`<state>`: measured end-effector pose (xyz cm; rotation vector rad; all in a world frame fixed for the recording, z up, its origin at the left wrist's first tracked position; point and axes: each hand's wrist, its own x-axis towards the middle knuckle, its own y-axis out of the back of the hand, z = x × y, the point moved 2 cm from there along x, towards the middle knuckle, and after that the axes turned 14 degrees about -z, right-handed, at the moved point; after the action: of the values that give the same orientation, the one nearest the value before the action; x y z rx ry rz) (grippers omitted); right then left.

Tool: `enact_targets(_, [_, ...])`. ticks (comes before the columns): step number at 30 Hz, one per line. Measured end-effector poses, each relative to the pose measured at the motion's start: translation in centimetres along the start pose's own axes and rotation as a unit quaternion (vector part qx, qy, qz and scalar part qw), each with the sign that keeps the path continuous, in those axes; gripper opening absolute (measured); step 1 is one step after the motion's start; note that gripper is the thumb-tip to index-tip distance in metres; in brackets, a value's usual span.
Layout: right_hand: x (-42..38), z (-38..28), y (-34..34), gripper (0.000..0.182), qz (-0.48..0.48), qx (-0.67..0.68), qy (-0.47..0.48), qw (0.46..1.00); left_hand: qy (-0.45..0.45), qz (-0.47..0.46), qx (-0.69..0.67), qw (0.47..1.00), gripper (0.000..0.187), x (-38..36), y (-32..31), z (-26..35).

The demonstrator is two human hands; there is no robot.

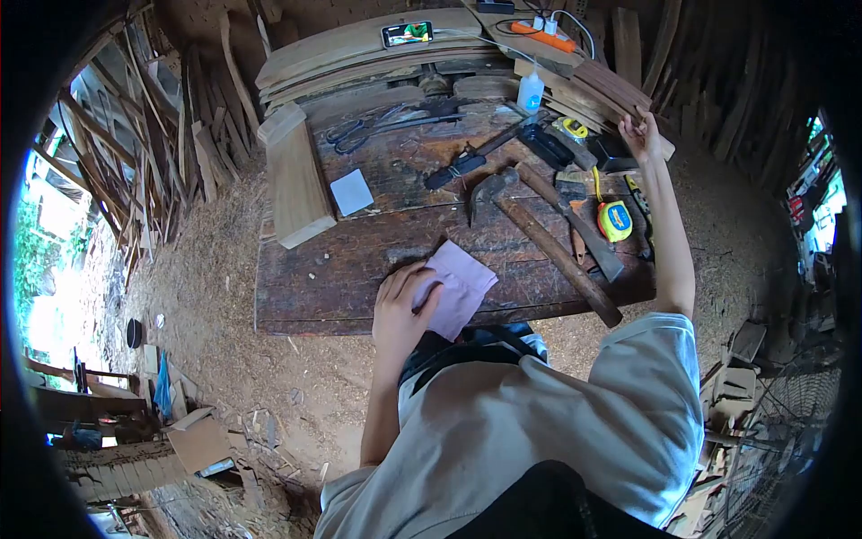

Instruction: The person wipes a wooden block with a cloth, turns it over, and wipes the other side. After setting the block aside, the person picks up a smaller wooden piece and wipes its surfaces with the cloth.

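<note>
On the near edge of the dark wooden workbench point(359, 301), my left hand point(406, 301) curls its fingers over the left side of a creased lilac cloth point(460, 286). Part of the cloth lies inside the grip. My right hand point(640, 139) is raised at the bench's far right, beside the ends of stacked boards point(620, 83), its fingers bent and apart with nothing visible in them. Below it are a black box-like object point(614, 154) and a yellow tape measure point(615, 221). A claw hammer point(548, 241) lies between my hands.
A thick wooden block point(301, 184) stands at the bench's left, near a white square sheet point(351, 192) and scissors point(352, 135). A glue bottle point(531, 91), propped phone point(407, 35) and orange power strip point(544, 36) are at the back. Wood shavings cover the floor.
</note>
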<state>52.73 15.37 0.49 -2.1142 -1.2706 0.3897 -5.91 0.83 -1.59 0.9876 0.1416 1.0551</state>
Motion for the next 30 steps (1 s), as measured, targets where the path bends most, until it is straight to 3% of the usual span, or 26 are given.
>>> enact_targets(7, [-5.1,-7.4,-1.6,0.04,-0.098,-0.019,0.028,0.995,0.014,-0.01,-0.001,1.0,0.024,0.1,0.1,0.2])
enact_targets(12, [-11.5,-11.1,1.1,0.035,-0.029,-0.061,0.066,0.996,0.015,-0.021,-0.009,1.0,0.024,0.1,0.1,0.5])
enact_targets(14, [-13.9,-11.6,3.8,0.028,-0.05,-0.106,0.059,0.991,0.026,-0.009,-0.007,1.0,0.024,0.2,-0.1,0.2])
enact_targets(20, [-22.6,-9.8,8.8,0.03,0.079,-0.19,0.062,0.977,0.029,-0.02,-0.006,0.999,0.022,0.3,-0.3,0.4])
enact_targets(23, [-25.1,-8.6,10.4,0.036,0.032,-0.211,-0.023,0.977,0.039,-0.027,-0.011,0.999,0.022,0.4,-0.3,0.4])
enact_targets(30, [-21.6,-6.7,12.3,0.038,-0.002,-0.199,-0.055,0.978,0.047,-0.037,-0.003,0.998,0.023,0.4,-0.3,0.5])
